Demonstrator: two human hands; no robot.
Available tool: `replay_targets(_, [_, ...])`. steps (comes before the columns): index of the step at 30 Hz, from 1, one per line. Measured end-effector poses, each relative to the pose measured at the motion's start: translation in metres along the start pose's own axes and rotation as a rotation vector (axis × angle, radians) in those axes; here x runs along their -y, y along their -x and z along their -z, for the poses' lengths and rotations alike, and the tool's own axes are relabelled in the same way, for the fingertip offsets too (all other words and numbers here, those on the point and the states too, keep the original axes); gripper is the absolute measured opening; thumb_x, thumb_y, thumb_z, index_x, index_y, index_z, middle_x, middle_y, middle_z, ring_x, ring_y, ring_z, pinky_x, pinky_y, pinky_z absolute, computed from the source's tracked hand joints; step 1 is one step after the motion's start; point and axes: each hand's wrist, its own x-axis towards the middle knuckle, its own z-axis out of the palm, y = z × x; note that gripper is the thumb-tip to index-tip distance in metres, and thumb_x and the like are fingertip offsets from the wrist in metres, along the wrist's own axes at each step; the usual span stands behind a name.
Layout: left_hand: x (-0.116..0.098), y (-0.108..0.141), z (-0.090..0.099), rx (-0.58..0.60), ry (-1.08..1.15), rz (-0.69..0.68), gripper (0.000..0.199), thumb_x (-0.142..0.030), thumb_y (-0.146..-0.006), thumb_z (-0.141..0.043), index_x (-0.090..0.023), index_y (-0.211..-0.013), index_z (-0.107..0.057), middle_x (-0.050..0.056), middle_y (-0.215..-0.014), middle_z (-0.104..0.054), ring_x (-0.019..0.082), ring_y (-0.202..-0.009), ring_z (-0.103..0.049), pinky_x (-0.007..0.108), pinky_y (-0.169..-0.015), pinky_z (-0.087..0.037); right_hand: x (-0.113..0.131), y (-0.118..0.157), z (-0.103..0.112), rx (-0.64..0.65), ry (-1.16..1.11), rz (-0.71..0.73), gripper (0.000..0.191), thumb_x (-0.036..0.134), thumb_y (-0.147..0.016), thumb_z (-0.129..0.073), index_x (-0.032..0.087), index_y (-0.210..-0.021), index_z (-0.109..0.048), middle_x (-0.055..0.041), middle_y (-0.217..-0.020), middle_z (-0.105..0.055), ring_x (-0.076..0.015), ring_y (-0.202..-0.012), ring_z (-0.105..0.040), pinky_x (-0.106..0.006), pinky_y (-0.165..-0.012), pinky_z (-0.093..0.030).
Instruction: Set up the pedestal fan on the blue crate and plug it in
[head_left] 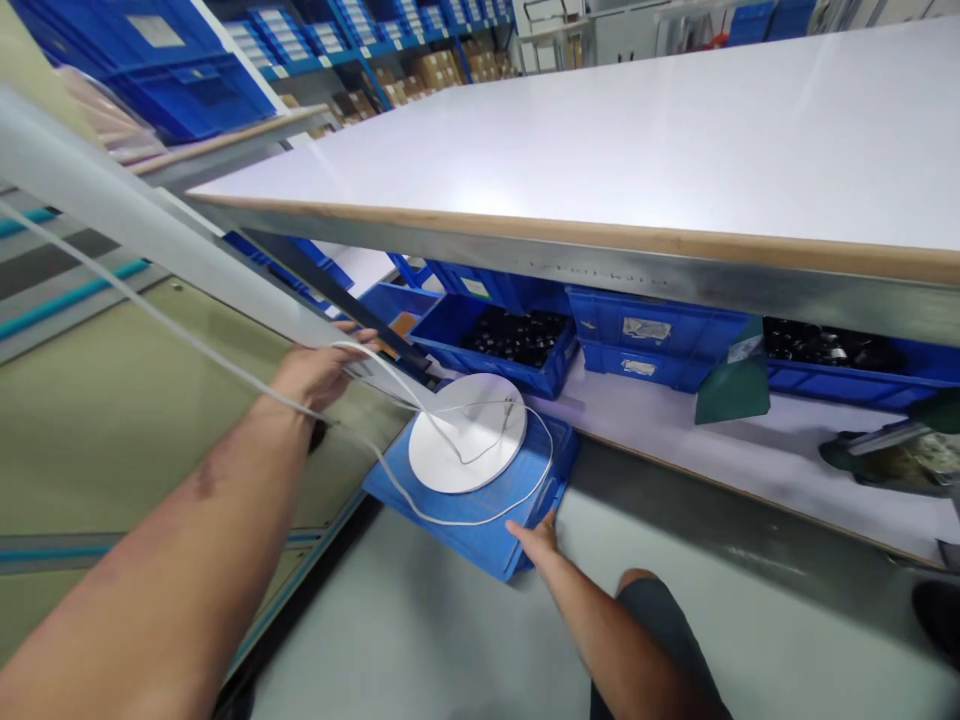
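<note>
Head view, angled down toward low shelf (675,440).

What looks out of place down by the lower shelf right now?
The blue bin sits askew, hanging off the lower shelf edge, with a white disc on top. A loose white cable loops around it. Right hand touches the bin; left hand holds the cable.

Nothing I could see was readable. The blue bins (652,335) under the table (600,150) carried pale labels (646,328) — smudged grey patches, no letters or numbers to make out. The shelf boxes (300,35) at the back wore white tags too — far too small and blurred. The metal table rail (570,268) bore faint marks I couldn't decipher.
</note>
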Motion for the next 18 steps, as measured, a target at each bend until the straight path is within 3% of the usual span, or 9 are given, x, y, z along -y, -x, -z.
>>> replay_targets(6, [0.019,0.004,0.011,0.106,-0.118,0.091,0.077,0.001,-0.028,-0.087,-0.014,-0.099,-0.061,0.001,-0.083,-0.073,0.017,-0.071,-0.066,0.032,-0.061,-0.055,-0.018,0.000,0.084,-0.138,0.078,0.095,0.105,0.046,-0.069,-0.072,-0.004,-0.152,-0.030,-0.0307,-0.153,-0.041,-0.0369,-0.145,-0.041,-0.042,-0.121,-0.032])
replay_targets(10, [0.035,0.003,0.011,0.135,-0.182,0.081,0.069,-0.004,-0.024,-0.088,-0.013,-0.088,-0.062,0.000,-0.075,-0.071,0.017,-0.068,-0.065,0.031,-0.062,-0.057,-0.019,-0.007,0.113,-0.222,0.166,0.224,0.085,0.040,-0.072,-0.070,0.001,-0.144,-0.046,-0.0261,-0.147,-0.051,-0.0356,-0.141,-0.047,-0.042,-0.120,-0.036])
replay_targets(13, [0.050,0.000,0.007,0.085,-0.244,0.056,0.052,-0.015,-0.034,-0.087,-0.012,-0.080,-0.063,0.001,-0.071,-0.069,0.016,-0.067,-0.064,0.029,-0.059,-0.057,0.036,-0.021,0.113,-0.272,0.326,0.530,0.074,0.041,-0.081,-0.067,0.007,-0.144,-0.049,-0.0223,-0.147,-0.053,-0.0344,-0.139,-0.049,-0.047,-0.118,-0.039])
replay_targets(16, [0.062,-0.003,0.005,0.008,-0.307,0.016,0.045,-0.021,-0.040,-0.084,-0.011,-0.080,-0.065,0.001,-0.072,-0.067,0.016,-0.066,-0.062,0.028,-0.056,-0.055,0.134,-0.042,0.105,-0.261,0.619,0.908,0.066,0.038,-0.090,-0.064,0.010,-0.146,-0.047,-0.0196,-0.154,-0.045,-0.0326,-0.147,-0.037,-0.047,-0.121,-0.034])
replay_targets(18, [0.065,-0.006,0.005,-0.006,-0.333,-0.003,0.046,-0.025,-0.041,-0.082,-0.010,-0.082,-0.068,0.002,-0.076,-0.067,0.016,-0.068,-0.062,0.028,-0.056,-0.055,0.203,-0.058,0.096,-0.264,0.842,1.087,0.059,0.033,-0.092,-0.064,0.009,-0.144,-0.050,-0.0193,-0.155,-0.045,-0.0330,-0.151,-0.029,-0.049,-0.122,-0.031])
